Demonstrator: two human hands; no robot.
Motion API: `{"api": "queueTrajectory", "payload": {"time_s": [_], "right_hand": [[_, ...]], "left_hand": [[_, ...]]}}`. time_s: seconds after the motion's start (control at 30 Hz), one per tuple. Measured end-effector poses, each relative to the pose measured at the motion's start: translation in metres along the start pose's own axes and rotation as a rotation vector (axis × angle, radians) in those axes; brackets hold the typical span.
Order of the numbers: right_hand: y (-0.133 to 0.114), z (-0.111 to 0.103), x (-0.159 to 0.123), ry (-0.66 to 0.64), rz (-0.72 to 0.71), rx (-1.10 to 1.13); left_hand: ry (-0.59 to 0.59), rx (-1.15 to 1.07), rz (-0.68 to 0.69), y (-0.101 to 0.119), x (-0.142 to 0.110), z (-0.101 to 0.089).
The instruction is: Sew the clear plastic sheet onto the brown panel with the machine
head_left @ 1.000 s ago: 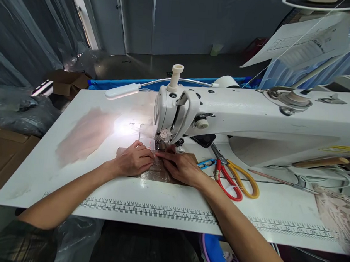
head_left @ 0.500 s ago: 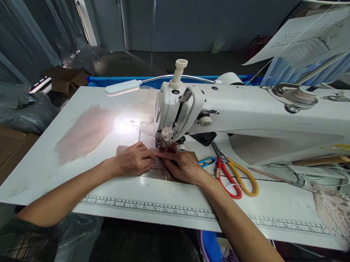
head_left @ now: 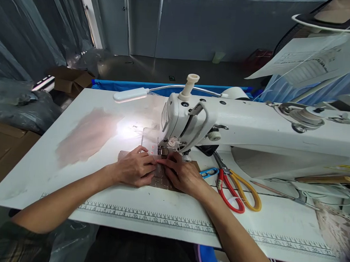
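Observation:
A thin brownish-pink piece of fabric (head_left: 163,183) lies flat on the white sewing table under both hands, close to the presser foot (head_left: 163,151) of the sewing machine (head_left: 251,120). My left hand (head_left: 137,168) rests on the cloth's left part, its fingers bent and drawn together at the foot's near side. From the right, my right hand (head_left: 185,174) pinches the same cloth, index finger pointing left until it meets the left fingertips. The needle area is small and partly hidden, so the stitching cannot be made out.
Right of the hands lie scissors (head_left: 239,188) with red and yellow handles, and a blue-handled tool (head_left: 209,173). A printed ruler (head_left: 148,219) follows the table's front edge. A lamp (head_left: 130,94) lights the left side. Lace (head_left: 334,227) lies at far right.
The view has tilted, so the machine and hands sit slightly lower in the picture. Both hands keep nearly the same pose on the fabric by the presser foot.

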State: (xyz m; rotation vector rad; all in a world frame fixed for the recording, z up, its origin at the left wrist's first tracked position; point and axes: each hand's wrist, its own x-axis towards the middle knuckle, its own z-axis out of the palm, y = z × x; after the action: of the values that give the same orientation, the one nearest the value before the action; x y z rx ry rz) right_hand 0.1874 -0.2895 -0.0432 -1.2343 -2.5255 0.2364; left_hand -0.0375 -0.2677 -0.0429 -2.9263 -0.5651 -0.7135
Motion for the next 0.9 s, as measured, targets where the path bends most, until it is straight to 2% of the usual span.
{"api": "queueTrajectory", "payload": {"time_s": [0.27, 0.53, 0.9], "right_hand": [[-0.003, 0.002, 0.003, -0.04, 0.064, -0.119], [-0.006, 0.0, 0.0, -0.064, 0.071, 0.002], [-0.007, 0.005, 0.004, -0.058, 0.093, -0.066]], "left_hand": [[-0.068, 0.056, -0.024, 0.0, 0.001, -0.001], [-0.123, 0.086, -0.013, -0.006, 0.0, 0.002], [-0.162, 0.097, -0.079, -0.011, 0.002, 0.004]]}}
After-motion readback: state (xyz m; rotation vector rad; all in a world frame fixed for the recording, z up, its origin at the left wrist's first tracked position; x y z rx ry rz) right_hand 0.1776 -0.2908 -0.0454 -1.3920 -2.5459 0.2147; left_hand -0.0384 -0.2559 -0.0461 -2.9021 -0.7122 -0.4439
